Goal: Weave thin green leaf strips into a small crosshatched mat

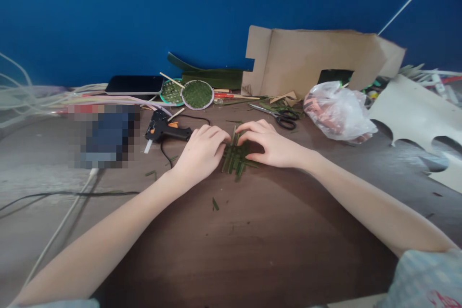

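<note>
A small mat of woven green leaf strips (236,159) lies on the brown table (252,240). My left hand (202,151) rests on its left edge, fingers curled down and pressing on the strips. My right hand (270,144) covers its right side, fingertips pinching the strips near the top. Both hands meet over the weave, so part of it is hidden.
A black glue gun (164,130) with its cord lies left of my hands. Scissors (283,118), a plastic bag (337,110), cut cardboard (317,60), round green woven discs (197,94), a phone (134,85) and long leaves stand behind. White cables run at the left.
</note>
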The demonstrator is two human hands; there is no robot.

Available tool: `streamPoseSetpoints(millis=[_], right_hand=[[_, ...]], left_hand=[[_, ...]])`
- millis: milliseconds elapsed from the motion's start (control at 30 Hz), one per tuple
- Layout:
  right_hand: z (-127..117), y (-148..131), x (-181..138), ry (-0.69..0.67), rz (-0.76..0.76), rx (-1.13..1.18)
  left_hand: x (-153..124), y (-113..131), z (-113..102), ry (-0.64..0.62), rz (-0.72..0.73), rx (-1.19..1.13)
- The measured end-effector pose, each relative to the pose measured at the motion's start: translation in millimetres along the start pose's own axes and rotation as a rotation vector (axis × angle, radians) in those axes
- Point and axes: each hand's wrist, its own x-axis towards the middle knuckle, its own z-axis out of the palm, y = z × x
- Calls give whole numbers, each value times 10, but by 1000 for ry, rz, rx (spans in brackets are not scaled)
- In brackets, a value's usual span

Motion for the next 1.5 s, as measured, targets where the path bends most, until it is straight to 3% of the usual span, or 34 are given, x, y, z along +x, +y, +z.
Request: streamPoseSetpoints(millis=[133, 300, 433, 733, 1067, 1267, 1500], right_hand=[[32, -39, -15, 28, 34, -55], [36, -75, -22, 7, 40, -77], [33, -76, -3, 67, 47, -61], [67, -68, 17, -27, -33, -36], [56, -55, 14, -5, 12, -76], [102, -89, 21, 90, 86, -112], [159, -106, 22, 86, 108, -112]], left_hand=[[-30, 55, 49, -61, -1, 27], [-34, 8, 50, -36, 23, 158], [-5, -66, -6, -7, 119, 226], [-20, -97, 85, -49, 146, 68], [27, -146, -10, -43, 11, 120], [24, -127, -6, -70, -49, 33], [3, -97, 55, -85, -25, 33]])
